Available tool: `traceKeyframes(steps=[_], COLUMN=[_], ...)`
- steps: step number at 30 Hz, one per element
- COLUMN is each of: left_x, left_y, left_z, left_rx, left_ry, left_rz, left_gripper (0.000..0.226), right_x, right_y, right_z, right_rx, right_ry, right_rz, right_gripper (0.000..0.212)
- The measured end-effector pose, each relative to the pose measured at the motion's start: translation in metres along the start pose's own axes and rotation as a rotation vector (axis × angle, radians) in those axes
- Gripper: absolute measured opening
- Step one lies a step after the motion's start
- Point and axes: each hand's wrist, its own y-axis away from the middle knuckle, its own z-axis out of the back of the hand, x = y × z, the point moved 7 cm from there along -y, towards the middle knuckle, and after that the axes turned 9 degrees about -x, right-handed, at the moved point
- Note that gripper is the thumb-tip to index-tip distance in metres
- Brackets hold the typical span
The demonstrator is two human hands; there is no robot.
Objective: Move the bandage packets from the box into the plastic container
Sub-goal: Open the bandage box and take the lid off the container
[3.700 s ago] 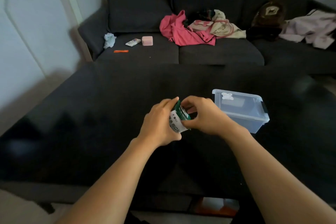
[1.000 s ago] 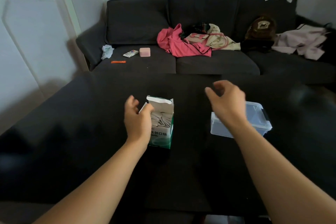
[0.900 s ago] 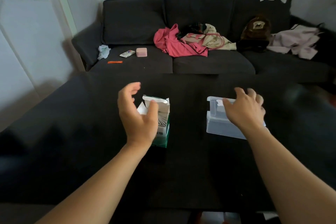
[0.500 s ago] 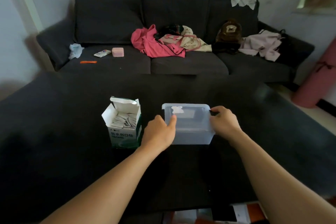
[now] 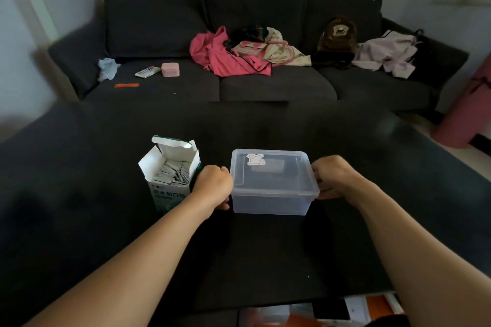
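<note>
On a dark table (image 5: pixel 79 194), the plastic container (image 5: pixel 271 194) sits lidded, with the left hand (image 5: pixel 212 187) curled against its left side and the right hand (image 5: pixel 332 176) gripping its right edge. Just left of it stands the box (image 5: pixel 167 194), flaps open, bandage packets (image 5: pixel 174 174) packed inside. Behind, a dark sofa (image 5: pixel 159 21) carries a pink garment (image 5: pixel 220 54).

Single head-worn wide-angle view, facing forward and tilted down. Near field: both forearms reach in from the bottom edge over the dark desk (image 5: pixel 79 194). Far field: sofa (image 5: pixel 265 82) against the wall. No second view.
</note>
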Motion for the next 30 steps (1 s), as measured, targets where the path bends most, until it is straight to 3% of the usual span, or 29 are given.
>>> traceKeyframes(steps=[1, 3, 5, 6, 8, 12, 16, 18, 19, 21, 22, 24, 27, 30], left_x=[0.004, 0.007, 0.009, 0.009, 0.012, 0.019, 0.018, 0.018, 0.017, 0.013, 0.01, 0.004, -0.003, -0.016], left_y=[-0.001, -0.002, -0.002, -0.002, -0.002, -0.003, -0.002, -0.001, 0.0, 0.003, 0.006, 0.014, 0.029, 0.042], left_z=[-0.003, -0.008, -0.008, -0.007, -0.006, -0.007, -0.004, 0.0, 0.002, 0.006, 0.01, 0.017, 0.028, 0.048], left_rx=[0.035, 0.08, 0.096, 0.102, 0.111, 0.161, 0.158, 0.136, 0.12, 0.082, 0.06, 0.021, -0.016, -0.147], left_ry=[0.038, 0.05, 0.07, 0.095, 0.146, 0.31, 0.314, 0.283, 0.256, 0.193, 0.151, 0.041, -0.228, -0.381], left_rz=[0.028, -0.002, -0.038, -0.043, -0.026, 0.092, 0.095, 0.091, 0.075, 0.03, 0.004, -0.065, -0.238, -0.494], left_gripper=[0.035, 0.028, 0.027, 0.031, 0.038, 0.039, 0.033, 0.033, 0.031, 0.027, 0.027, 0.034, 0.052, 0.048], right_x=[0.01, 0.034, 0.041, 0.04, 0.041, 0.046, 0.054, 0.051, 0.044, 0.018, 0.0, -0.032, -0.064, -0.033], right_y=[-0.001, 0.009, 0.026, 0.03, 0.03, 0.032, 0.036, 0.023, 0.012, -0.01, -0.016, -0.021, -0.02, -0.008], right_z=[0.001, -0.011, -0.035, -0.043, -0.051, -0.045, -0.023, 0.0, 0.015, 0.042, 0.048, 0.044, 0.025, 0.027], right_rx=[-0.01, 0.148, 0.315, 0.328, 0.268, 0.236, 0.337, 0.195, 0.041, -0.308, -0.396, -0.368, -0.234, -0.341], right_ry=[-0.006, 0.11, 0.423, 0.554, 0.631, 0.547, 0.079, -0.167, -0.197, 0.014, 0.165, 0.383, 0.553, 0.54], right_rz=[0.092, 0.366, 0.557, 0.613, 0.658, 0.641, 0.544, 0.46, 0.387, 0.177, 0.051, -0.132, -0.206, -0.105], right_gripper=[0.033, 0.081, 0.123, 0.132, 0.134, 0.13, 0.114, 0.11, 0.106, 0.102, 0.107, 0.122, 0.136, 0.109])
